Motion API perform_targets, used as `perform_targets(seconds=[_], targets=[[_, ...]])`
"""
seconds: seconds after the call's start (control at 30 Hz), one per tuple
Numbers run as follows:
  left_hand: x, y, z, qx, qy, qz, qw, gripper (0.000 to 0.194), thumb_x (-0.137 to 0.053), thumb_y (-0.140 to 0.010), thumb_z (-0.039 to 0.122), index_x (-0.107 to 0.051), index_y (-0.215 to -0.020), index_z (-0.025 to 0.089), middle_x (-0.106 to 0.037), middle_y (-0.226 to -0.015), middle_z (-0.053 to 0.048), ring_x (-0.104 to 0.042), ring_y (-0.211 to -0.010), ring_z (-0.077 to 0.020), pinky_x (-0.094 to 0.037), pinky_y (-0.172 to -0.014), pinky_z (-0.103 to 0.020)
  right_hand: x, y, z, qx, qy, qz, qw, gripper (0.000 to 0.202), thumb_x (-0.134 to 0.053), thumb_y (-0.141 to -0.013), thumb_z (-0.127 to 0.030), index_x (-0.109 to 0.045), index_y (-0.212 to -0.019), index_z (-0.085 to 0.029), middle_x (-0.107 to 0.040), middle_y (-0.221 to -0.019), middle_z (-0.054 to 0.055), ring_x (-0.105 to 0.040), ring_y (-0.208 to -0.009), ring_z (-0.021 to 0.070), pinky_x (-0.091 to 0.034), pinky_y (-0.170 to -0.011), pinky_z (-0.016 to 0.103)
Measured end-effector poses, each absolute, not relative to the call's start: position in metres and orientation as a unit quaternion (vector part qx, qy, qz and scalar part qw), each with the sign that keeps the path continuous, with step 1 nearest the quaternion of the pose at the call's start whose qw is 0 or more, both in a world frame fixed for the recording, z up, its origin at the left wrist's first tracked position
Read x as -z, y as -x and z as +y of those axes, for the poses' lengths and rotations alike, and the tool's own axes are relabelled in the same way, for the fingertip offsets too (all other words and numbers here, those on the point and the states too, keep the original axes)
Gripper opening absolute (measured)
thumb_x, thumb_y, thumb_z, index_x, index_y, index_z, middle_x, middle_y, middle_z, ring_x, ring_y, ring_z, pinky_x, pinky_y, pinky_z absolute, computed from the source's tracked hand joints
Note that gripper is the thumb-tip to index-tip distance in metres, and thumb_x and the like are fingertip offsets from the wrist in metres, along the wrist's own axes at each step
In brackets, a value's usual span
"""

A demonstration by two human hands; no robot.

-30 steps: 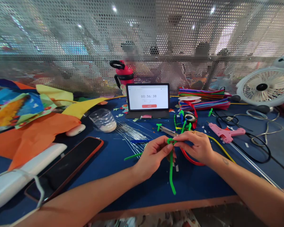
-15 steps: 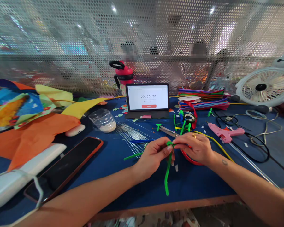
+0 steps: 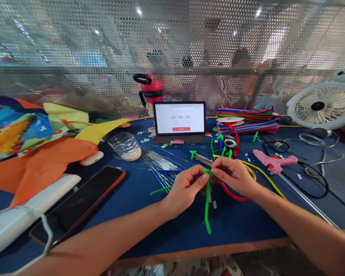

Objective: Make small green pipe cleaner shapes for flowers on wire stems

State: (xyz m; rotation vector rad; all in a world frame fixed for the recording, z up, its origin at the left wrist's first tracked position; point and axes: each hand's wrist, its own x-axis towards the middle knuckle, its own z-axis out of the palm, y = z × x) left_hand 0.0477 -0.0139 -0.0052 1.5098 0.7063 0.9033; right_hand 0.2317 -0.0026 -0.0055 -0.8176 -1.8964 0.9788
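Observation:
Between my two hands is a green pipe cleaner (image 3: 207,207), bent into a small loop at its top, with one long end hanging down over the blue table. My left hand (image 3: 188,186) pinches the looped part between thumb and forefinger. From the other side, my right hand (image 3: 235,175) grips the same loop with its fingertips. Scissors (image 3: 202,158) lie just behind my hands, partly hidden by them. A red ring-shaped strip (image 3: 232,195) rests under my right hand. Left of my left hand are a green pipe cleaner piece (image 3: 161,189) and a blue pipe cleaner (image 3: 169,172).
Thin metal wires (image 3: 161,159) spread beside a clear plastic cup (image 3: 125,146). A pink glue gun (image 3: 274,160) with its cord lies right, near a white fan (image 3: 319,103). A tablet (image 3: 179,118) stands at the back; a phone (image 3: 80,203) lies left. Pipe cleaner bundles (image 3: 247,114) sit behind.
My right hand has drawn slightly lower, and the green end that stuck up above it no longer shows. The hanging end has swung a little to the right.

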Motion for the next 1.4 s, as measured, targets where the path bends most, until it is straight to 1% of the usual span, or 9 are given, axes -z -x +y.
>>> perform_targets(seconds=[0.07,0.23,0.33,0.5,0.67,0.87,1.03,1.23,1.4], targets=[[0.005,-0.047,-0.014,-0.392,-0.658,0.299,0.570,0.024,-0.051,-0.087,0.038,-0.057,-0.082,0.015,-0.056,-0.067,0.001,-0.055,-0.061,-0.0104,-0.045,-0.060,-0.022,0.006,-0.231,-0.003,-0.403,0.326,-0.748,0.414,0.018,-0.048,-0.090,-0.033,-0.051,-0.081,-0.018,-0.055,-0.068,0.000,-0.056,-0.062,0.0111,-0.043,-0.057,0.021],[0.003,-0.046,-0.011,-0.413,-0.656,0.319,0.546,0.020,-0.052,-0.086,0.035,-0.055,-0.080,0.016,-0.057,-0.065,0.001,-0.055,-0.061,-0.0108,-0.046,-0.059,-0.021,0.002,-0.232,-0.003,-0.338,0.331,-0.794,0.382,0.020,-0.045,-0.092,-0.032,-0.049,-0.078,-0.018,-0.053,-0.068,-0.001,-0.051,-0.061,0.0103,-0.040,-0.060,0.021],[0.003,-0.045,-0.010,-0.397,-0.677,0.329,0.525,0.019,-0.051,-0.086,0.034,-0.054,-0.080,0.016,-0.055,-0.063,0.001,-0.055,-0.059,-0.0112,-0.046,-0.058,-0.022,0.000,-0.233,-0.004,-0.311,0.332,-0.816,0.357,0.018,-0.044,-0.091,-0.030,-0.048,-0.078,-0.018,-0.051,-0.067,-0.002,-0.047,-0.060,0.0100,-0.037,-0.057,0.021],[0.000,-0.042,-0.009,-0.366,-0.747,0.344,0.435,0.019,-0.047,-0.087,0.030,-0.051,-0.075,0.016,-0.051,-0.061,0.001,-0.050,-0.056,-0.0105,-0.041,-0.054,-0.021,-0.003,-0.233,-0.006,-0.265,0.332,-0.846,0.322,0.016,-0.044,-0.091,-0.026,-0.048,-0.078,-0.018,-0.047,-0.066,-0.003,-0.040,-0.057,0.0092,-0.032,-0.054,0.020],[-0.006,-0.039,-0.006,-0.314,-0.794,0.324,0.408,0.019,-0.046,-0.087,0.027,-0.051,-0.072,0.016,-0.050,-0.059,0.001,-0.047,-0.054,-0.0103,-0.037,-0.052,-0.021,-0.004,-0.232,-0.006,-0.236,0.306,-0.871,0.302,0.016,-0.043,-0.090,-0.022,-0.045,-0.075,-0.018,-0.045,-0.067,-0.003,-0.039,-0.060,0.0093,-0.031,-0.057,0.021],[-0.003,-0.039,-0.005,-0.357,-0.758,0.325,0.438,0.018,-0.046,-0.089,0.031,-0.051,-0.078,0.017,-0.052,-0.065,0.001,-0.052,-0.059,-0.0108,-0.044,-0.057,-0.021,0.000,-0.231,-0.004,-0.336,0.338,-0.807,0.349,0.021,-0.040,-0.094,-0.033,-0.048,-0.080,-0.018,-0.049,-0.070,-0.002,-0.047,-0.062,0.0098,-0.036,-0.059,0.020],[-0.001,-0.041,-0.008,-0.400,-0.744,0.337,0.416,0.017,-0.046,-0.089,0.030,-0.053,-0.081,0.016,-0.056,-0.068,0.000,-0.055,-0.063,-0.0104,-0.045,-0.060,-0.020,0.004,-0.229,-0.005,-0.417,0.332,-0.759,0.374,0.026,-0.037,-0.094,-0.040,-0.049,-0.087,-0.018,-0.051,-0.070,-0.001,-0.049,-0.063,0.0102,-0.037,-0.058,0.021],[0.001,-0.042,-0.008,-0.411,-0.732,0.322,0.438,0.018,-0.044,-0.091,0.030,-0.052,-0.083,0.017,-0.056,-0.068,0.001,-0.055,-0.063,-0.0099,-0.045,-0.061,-0.020,0.006,-0.227,-0.007,-0.380,0.328,-0.766,0.402,0.020,-0.042,-0.093,-0.032,-0.048,-0.080,-0.018,-0.050,-0.068,-0.002,-0.047,-0.062,0.0091,-0.037,-0.060,0.021],[0.001,-0.041,-0.008,-0.389,-0.757,0.321,0.414,0.016,-0.043,-0.091,0.028,-0.050,-0.081,0.017,-0.053,-0.066,0.002,-0.051,-0.060,-0.0094,-0.043,-0.059,-0.020,0.003,-0.228,-0.008,-0.337,0.334,-0.797,0.372,0.021,-0.042,-0.093,-0.026,-0.047,-0.074,-0.017,-0.049,-0.064,-0.003,-0.045,-0.060,0.0079,-0.035,-0.058,0.020]])
